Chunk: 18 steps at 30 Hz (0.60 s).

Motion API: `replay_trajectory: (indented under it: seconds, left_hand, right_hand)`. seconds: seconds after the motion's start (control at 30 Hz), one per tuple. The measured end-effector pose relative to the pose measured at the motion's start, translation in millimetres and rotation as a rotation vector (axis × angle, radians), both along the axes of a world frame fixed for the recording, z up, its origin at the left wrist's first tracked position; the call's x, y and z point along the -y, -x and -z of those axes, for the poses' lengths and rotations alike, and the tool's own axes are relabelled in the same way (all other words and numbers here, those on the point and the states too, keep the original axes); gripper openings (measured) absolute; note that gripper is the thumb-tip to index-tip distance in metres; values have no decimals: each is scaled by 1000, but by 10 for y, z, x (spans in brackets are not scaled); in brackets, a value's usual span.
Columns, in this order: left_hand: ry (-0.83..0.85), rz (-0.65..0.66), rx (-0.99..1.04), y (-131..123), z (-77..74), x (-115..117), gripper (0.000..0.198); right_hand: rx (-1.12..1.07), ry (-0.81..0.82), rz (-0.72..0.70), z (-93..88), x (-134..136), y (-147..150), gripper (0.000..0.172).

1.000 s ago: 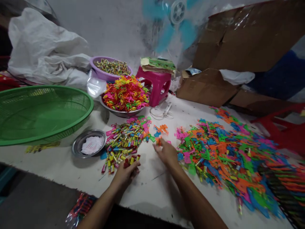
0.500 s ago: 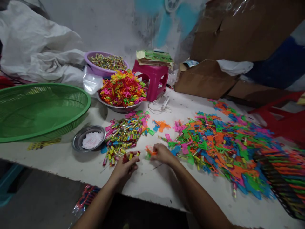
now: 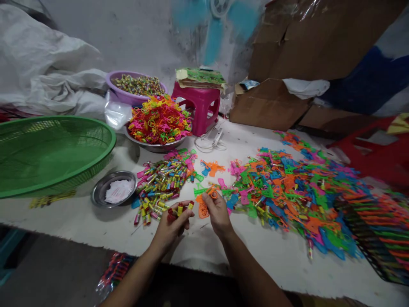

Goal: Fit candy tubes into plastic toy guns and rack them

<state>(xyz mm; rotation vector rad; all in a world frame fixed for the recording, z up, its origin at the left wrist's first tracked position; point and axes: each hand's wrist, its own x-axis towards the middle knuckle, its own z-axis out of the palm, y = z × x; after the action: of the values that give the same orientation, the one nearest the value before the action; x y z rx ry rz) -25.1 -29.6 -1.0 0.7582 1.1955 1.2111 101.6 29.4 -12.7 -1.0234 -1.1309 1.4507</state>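
Observation:
My left hand (image 3: 174,226) is closed around several small yellow tubes (image 3: 180,209) with dark red ends. Between the fingers of my right hand (image 3: 219,213) is an orange plastic toy gun (image 3: 203,208), its grip pointing down and left. A green toy gun (image 3: 200,190) lies just behind it, touching or very close; I cannot tell which. To the left of my hands spreads a pile of small coloured tubes (image 3: 169,175). An orange toy gun with a blue part (image 3: 213,168) lies farther back. On the right is a wide heap of coloured toy guns (image 3: 287,183).
A steel bowl of white paper slips (image 3: 93,198) and a green basket (image 3: 110,143) stand left. Behind are a metal basin (image 3: 156,148) heaped with bright plastic pieces, a purple basin (image 3: 110,81), a pink stool (image 3: 203,106) and cardboard boxes (image 3: 268,106). A black rack (image 3: 358,234) stands far right.
My right hand has drawn up and turned with the orange toy gun, which now shows more fully. My left hand still holds the tubes. The whole view has shifted slightly.

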Motion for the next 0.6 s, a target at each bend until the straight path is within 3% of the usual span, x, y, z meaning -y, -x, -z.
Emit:
replay_trajectory:
  seconds: [0.2,0.47,0.6]
  left_hand:
    - [36,-16,78,34,-18,-9,42]
    - [159,137,310,132,-11,-6,37]
    - [118,164,205,116,-83,15,31]
  right_hand:
    - [78,-62,-53,-20,27,-20,26]
    - [91,-71,-153,-96,47,-84,26]
    - [197,-153,-75,-79,123,-32,26]
